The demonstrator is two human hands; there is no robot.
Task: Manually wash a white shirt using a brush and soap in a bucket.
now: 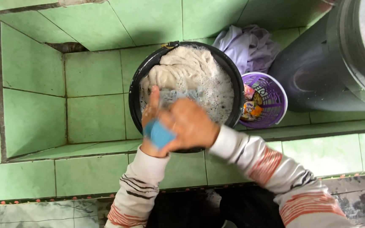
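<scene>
1. Cloth point(178, 96), bluish and wet, is stretching over the bucket point(137, 84) of suds.
2. Both hands are clenching it: left hand point(152, 122) bracing, right hand point(193, 124) pressing a blue soap bar point(159, 134) against it.
3. Purple basket point(271, 95) is sitting just beside, laundry point(248, 46) piled behind.

left hand point(151, 122) and right hand point(191, 124) pressed together, fingers curled

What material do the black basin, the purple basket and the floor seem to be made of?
Basin: probably plastic, with a smooth, slightly shiny black rim. Basket: plastic, glossy purple, moulded with open lattice walls. Floor: glazed ceramic tiles, pale green, with dark grout lines and a soft sheen.
</scene>
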